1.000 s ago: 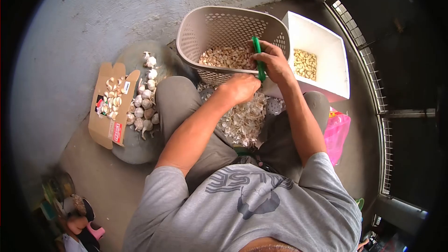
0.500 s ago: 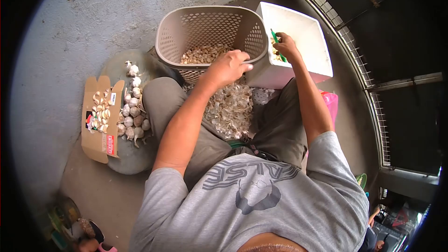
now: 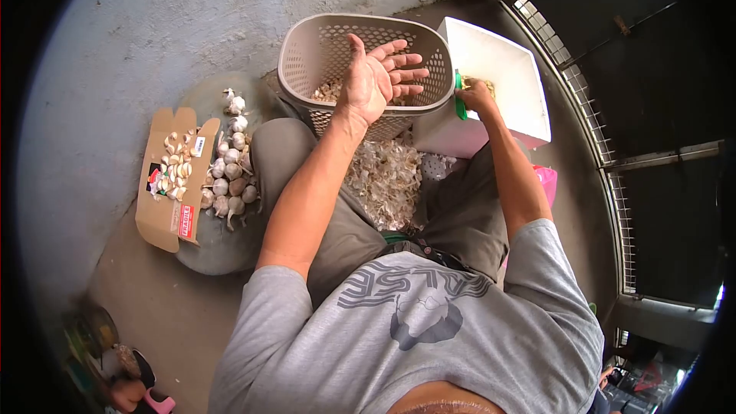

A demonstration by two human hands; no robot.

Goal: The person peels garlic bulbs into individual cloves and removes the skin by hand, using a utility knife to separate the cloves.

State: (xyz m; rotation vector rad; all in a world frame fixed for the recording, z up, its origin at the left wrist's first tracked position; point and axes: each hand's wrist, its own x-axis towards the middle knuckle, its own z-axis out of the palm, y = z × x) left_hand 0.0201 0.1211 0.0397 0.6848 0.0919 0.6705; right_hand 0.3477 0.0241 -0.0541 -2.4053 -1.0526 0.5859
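Observation:
My left hand is raised over the brown perforated basket, palm up and fingers spread, with nothing in it. Unpeeled garlic cloves lie in the bottom of the basket, partly hidden by that hand. At the near left corner of the white foam box, my right hand is closed around a slim green tool; its working end cannot be made out. Pale cloves show inside the box beside the right fingers.
Garlic skins are heaped between my legs. To the left, garlic bulbs sit on a grey round surface beside a cardboard piece holding loose cloves. A pink bag is by my right knee.
My left hand has turned from palm down to palm up, opening its fingers above the basket. My right hand, still holding the green tool, has moved to the box's near left corner.

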